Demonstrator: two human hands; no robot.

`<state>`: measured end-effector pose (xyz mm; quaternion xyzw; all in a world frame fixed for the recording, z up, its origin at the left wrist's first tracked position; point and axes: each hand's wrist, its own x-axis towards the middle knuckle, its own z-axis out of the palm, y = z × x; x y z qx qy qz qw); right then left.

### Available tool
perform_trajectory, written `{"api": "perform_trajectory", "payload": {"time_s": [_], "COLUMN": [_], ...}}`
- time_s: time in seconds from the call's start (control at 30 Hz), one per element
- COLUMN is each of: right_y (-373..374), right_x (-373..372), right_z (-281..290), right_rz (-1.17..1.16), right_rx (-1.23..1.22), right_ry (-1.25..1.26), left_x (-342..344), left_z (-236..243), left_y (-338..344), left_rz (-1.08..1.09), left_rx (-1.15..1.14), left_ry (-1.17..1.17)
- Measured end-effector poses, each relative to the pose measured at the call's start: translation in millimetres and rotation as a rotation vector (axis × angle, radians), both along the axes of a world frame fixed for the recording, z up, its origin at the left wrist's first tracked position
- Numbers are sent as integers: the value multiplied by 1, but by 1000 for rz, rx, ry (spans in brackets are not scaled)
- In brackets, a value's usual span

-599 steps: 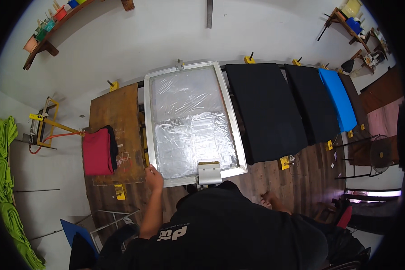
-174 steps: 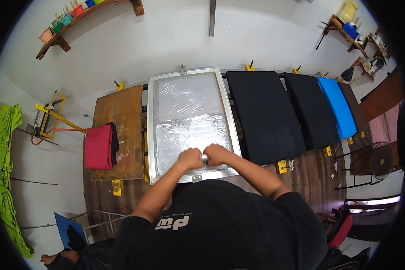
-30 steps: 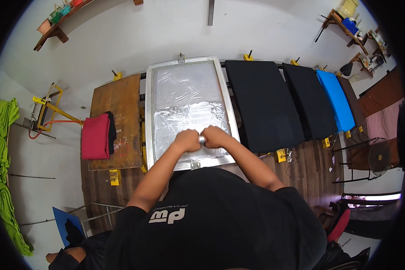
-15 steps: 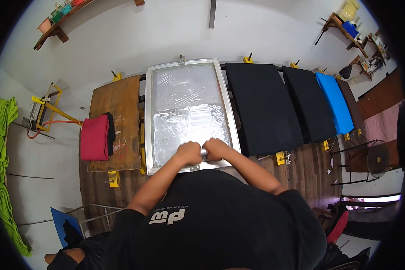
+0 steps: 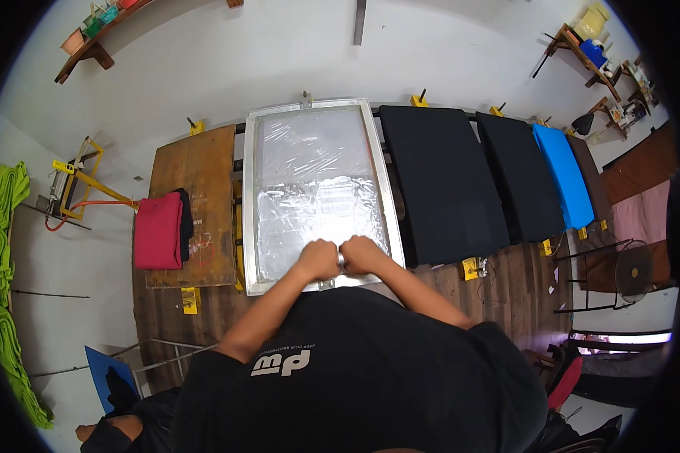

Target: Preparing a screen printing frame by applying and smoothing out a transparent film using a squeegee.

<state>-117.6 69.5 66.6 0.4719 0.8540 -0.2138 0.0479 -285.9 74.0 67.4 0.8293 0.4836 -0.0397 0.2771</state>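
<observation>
A large screen printing frame (image 5: 251, 196) with a silver metal rim lies in front of me, its long side running away from me. Shiny clear film covers its mesh (image 5: 313, 143). Both hands are closed over the near end of the mesh, knuckles up and almost touching. My left hand (image 5: 319, 259) and my right hand (image 5: 361, 254) grip one silver-handled squeegee (image 5: 341, 260). Only a short piece of its handle shows between my fists; the blade is hidden. A small metal clamp (image 5: 326, 285) sits at the frame's near edge, just below my hands.
Left of the frame, folded red cloth (image 5: 159, 230) lies on a brown wooden board (image 5: 204, 166). Black-covered boards (image 5: 446, 181) and a blue one (image 5: 563, 177) stand in a row to the right. A fan (image 5: 633, 268) is at far right. Another person's arm (image 5: 121, 429) shows at lower left.
Both hands and the squeegee have come very slightly nearer to me, still gripping. The frame and boards have kept their places.
</observation>
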Motion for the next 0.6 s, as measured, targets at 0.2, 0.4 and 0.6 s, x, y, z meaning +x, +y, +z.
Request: {"api": "perform_trajectory", "payload": {"time_s": [0.2, 0.4, 0.6], "right_y": [17, 55, -13], "right_x": [3, -3, -5], "right_z": [14, 5, 1], "right_rz": [-40, -182, -109], "right_rx": [-187, 118, 77], "right_ry": [26, 101, 65], "left_x": [-5, -1, -3], "left_z": [10, 3, -7], "left_y": [16, 45, -14], "left_rz": [39, 177, 124], "left_rx": [-165, 105, 143], "left_ry": [-4, -122, -107]}}
